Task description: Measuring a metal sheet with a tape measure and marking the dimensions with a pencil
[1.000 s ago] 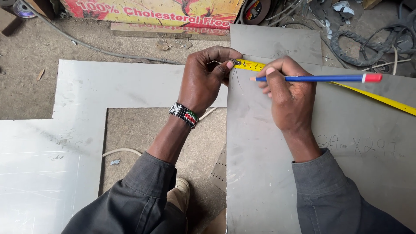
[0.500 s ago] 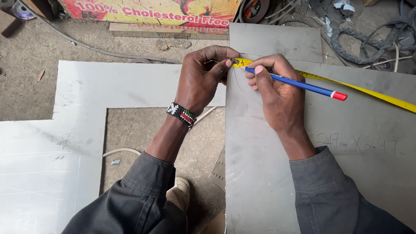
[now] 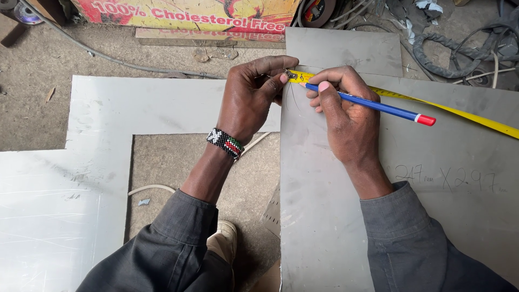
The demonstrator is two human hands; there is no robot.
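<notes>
I take the grey metal sheet (image 3: 346, 216) as my landmark. My left hand (image 3: 251, 97) sits at its upper left edge, thumb and forefinger pinching the hooked end of the yellow tape measure (image 3: 443, 108) against that edge, I judge so the tape cannot slip. From there the tape runs across the sheet toward its right side. My right hand (image 3: 346, 119) rests on the sheet just beside the left, fingers pressed together around a blue pencil (image 3: 373, 104) (red cap pointing away right), tip down near the tape's start, placed for marking. Left of the sheet lies a paler cut-out sheet (image 3: 54, 205) on the ground.
</notes>
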